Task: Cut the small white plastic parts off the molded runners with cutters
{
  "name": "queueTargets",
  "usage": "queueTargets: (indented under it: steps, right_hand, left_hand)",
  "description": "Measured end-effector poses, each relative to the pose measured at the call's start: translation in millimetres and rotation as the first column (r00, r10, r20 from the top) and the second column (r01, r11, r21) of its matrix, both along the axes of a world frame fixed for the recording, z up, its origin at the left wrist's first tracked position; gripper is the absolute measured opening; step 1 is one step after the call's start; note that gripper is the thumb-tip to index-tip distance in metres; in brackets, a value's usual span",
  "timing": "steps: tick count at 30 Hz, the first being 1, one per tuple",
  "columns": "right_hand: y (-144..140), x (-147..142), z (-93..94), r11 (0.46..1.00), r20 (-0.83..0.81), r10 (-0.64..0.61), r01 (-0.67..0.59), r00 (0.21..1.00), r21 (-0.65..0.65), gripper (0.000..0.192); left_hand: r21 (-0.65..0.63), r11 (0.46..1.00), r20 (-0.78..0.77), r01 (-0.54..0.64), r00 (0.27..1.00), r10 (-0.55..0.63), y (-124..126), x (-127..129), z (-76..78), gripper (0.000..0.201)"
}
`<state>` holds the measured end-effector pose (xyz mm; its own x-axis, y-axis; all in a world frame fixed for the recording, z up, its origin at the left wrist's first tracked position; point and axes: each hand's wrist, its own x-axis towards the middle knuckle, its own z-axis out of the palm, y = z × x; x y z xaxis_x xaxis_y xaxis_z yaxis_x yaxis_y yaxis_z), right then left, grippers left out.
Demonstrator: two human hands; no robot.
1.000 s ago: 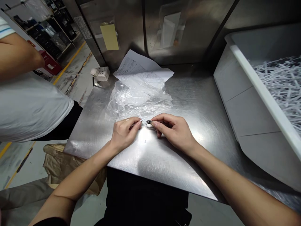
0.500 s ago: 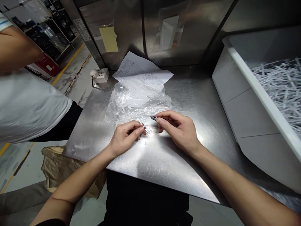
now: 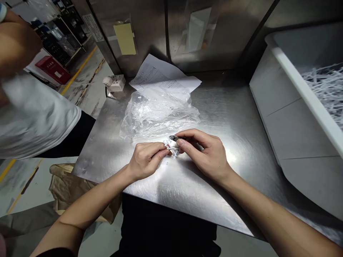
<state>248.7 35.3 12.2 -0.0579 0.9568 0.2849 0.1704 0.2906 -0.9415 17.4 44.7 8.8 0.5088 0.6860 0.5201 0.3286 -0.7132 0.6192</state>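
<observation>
Centre of your clock, just above the worktop [image 3: 227,117]: a small, branching white piece [image 3: 174,154]. Your left hand [image 3: 147,160], at 8 o'clock, is closed, pinching its near end, probably so the branches stay exposed and steady. Your right hand [image 3: 205,151], at 3, grips a slim dark tool [image 3: 177,138] between thumb and fingers, tip pointing inward; likely a light hold for fine control. Tip overlaps the piece; contact, cannot tell. Crumpled clear bag [image 3: 160,110] between 11 and 12, seemingly pushed back for room. Bin [image 3: 284,103] of white strips [image 3: 327,85] at 2, likely kept within reach.
</observation>
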Motion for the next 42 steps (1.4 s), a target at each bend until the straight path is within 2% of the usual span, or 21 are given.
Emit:
queueTargets:
  steps: [11, 20, 24, 28, 33, 38, 42]
  right_hand:
    - [-1, -1, -1.1, 0.999, 0.033, 0.001, -0.002, 0.999, 0.042, 0.011]
    - [-1, -3, -2.6, 0.998, 0.071, -0.021, 0.016, 0.997, 0.066, 0.009]
    - [-1, -7, -6.8, 0.999, 0.059, -0.035, 0.034, 0.998, 0.019, 0.011]
    - [1, -10, -12.4, 0.996, -0.029, -0.024, 0.022, 0.999, -0.083, 0.016]
    - [7, -14, -19.2, 0.982, -0.101, -0.035, 0.016, 0.994, -0.187, 0.021]
    - [12, -17, -18.3, 0.979, -0.091, -0.045, 0.026, 0.995, -0.204, 0.023]
    - [11, -11, -15.1, 0.986, -0.068, -0.053, 0.041, 0.996, -0.165, 0.021]
  left_hand:
    - [0.014, 1.0, -0.008, -0.011, 1.0, 0.011, 0, 0, -1.9, 0.015]
    - [-0.005, 1.0, -0.017, 0.025, 1.0, -0.025, 1, 2, -2.3, 0.014]
    - [-0.043, 0.999, -0.041, 0.021, 0.999, -0.023, 2, 2, -2.1, 0.015]
    - [-0.113, 0.994, -0.057, 0.007, 0.998, -0.014, 3, 2, -1.8, 0.017]
    - [-0.227, 0.972, -0.085, -0.053, 0.996, 0.035, 5, 3, -3.2, 0.02]
    - [-0.277, 0.958, -0.034, -0.072, 0.997, 0.065, 7, 4, -8.4, 0.014]
    - [-0.239, 0.968, -0.04, -0.075, 0.997, 0.067, 8, 4, -9.4, 0.017]
